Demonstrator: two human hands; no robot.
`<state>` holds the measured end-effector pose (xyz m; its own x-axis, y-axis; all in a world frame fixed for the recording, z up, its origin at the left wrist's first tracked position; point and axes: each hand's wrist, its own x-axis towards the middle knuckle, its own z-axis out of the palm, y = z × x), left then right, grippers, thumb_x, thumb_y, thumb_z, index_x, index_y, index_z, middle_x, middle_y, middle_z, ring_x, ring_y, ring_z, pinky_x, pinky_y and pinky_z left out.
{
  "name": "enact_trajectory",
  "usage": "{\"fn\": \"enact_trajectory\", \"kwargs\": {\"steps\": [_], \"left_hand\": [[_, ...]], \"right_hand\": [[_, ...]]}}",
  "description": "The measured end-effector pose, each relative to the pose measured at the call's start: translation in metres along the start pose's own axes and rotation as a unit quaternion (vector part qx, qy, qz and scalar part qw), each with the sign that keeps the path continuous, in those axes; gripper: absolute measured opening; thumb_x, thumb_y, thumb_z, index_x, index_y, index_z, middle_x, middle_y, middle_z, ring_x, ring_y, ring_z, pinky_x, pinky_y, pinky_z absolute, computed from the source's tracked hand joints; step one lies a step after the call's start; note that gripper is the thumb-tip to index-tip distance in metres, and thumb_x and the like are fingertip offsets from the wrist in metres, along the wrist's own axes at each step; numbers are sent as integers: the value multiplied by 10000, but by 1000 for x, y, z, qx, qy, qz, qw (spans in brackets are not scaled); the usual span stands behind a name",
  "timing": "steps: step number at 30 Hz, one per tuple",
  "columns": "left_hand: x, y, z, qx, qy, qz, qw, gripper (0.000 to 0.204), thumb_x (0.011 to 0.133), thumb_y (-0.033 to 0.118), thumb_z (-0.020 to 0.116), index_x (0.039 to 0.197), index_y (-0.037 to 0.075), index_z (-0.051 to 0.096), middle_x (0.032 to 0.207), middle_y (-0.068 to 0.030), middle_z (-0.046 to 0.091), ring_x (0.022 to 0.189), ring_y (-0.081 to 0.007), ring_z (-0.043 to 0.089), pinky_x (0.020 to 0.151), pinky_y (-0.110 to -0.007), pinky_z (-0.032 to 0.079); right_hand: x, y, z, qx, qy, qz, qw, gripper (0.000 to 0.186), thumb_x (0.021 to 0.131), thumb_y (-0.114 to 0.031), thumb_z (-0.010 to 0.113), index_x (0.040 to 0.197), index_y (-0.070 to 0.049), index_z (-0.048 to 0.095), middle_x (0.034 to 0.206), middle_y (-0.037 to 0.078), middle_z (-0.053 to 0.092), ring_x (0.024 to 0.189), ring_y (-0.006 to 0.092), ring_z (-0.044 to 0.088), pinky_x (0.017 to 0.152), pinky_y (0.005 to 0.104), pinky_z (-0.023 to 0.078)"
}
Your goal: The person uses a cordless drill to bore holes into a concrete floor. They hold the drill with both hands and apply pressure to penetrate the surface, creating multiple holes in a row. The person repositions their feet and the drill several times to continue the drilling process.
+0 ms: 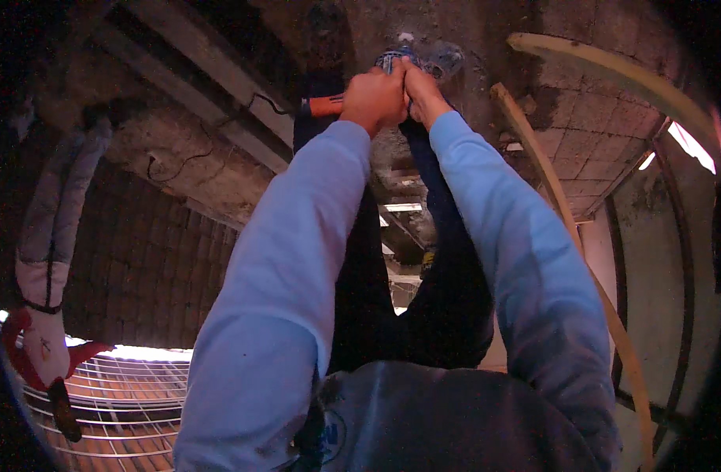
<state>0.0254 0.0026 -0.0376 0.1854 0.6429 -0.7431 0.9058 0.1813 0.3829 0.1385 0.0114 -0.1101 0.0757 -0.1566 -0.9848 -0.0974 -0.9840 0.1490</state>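
Observation:
Far out in front of me, at the top of the head view, my two hands are pressed together. My left hand (pixel 374 98) is closed in a fist, and an orange handle (pixel 326 105) with a black end sticks out on its left side. What joins that handle inside the fist is hidden. Against it, my right hand (pixel 421 88) is closed around part of a clear plastic bottle (pixel 441 60). A white cap-like spot (pixel 405 37) shows just beyond the fingers. Both hands cover much of the bottle.
Long beams (pixel 195 47) and a dark cable (pixel 176 175) lie to the left. Two wooden strips, one long (pixel 551 177) and one thicker (pixel 612 67), stand at the right. Another person (pixel 50 259) is at the far left, near white metal bars (pixel 125 393). Paving (pixel 588 149) runs along the right.

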Motion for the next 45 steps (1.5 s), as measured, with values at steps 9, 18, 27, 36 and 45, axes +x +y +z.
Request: {"fn": "enact_trajectory", "kwargs": {"steps": [9,18,27,36,45], "left_hand": [[4,-2,-2,6,-14,-7,1000,755,806,344,696,1421,-28,465,915,-242,714,807,-376,730,684,-491,599],[6,-4,4,-17,-24,-12,999,757,837,357,679,1469,34,417,967,-271,703,810,-427,723,698,-521,598],[-1,11,-3,-18,-26,-71,997,763,827,349,696,1479,50,435,957,-232,695,813,-381,729,707,-494,586],[-9,6,-7,-37,-51,-70,996,860,815,381,739,1525,124,327,988,-235,705,821,-433,722,705,-528,584],[4,-1,-2,-32,-45,-39,998,754,825,343,682,1451,-6,447,907,-236,703,811,-390,727,701,-488,591]], "right_hand": [[15,4,0,42,-36,3,998,531,1012,-434,615,1253,37,568,1056,118,687,808,218,664,632,397,552],[18,3,-1,-16,1,9,1000,477,1024,-434,587,1235,-7,603,1083,112,691,884,233,674,737,391,565],[9,2,-10,-81,-14,-25,996,608,983,-511,611,1155,70,649,1008,140,698,838,228,639,749,400,514],[-8,1,-4,-171,52,-35,983,704,970,-561,595,1097,127,666,913,180,715,759,243,641,711,417,493],[14,5,-4,-141,68,-41,987,627,969,-508,638,1025,115,690,882,161,715,744,235,649,652,407,483]]}}
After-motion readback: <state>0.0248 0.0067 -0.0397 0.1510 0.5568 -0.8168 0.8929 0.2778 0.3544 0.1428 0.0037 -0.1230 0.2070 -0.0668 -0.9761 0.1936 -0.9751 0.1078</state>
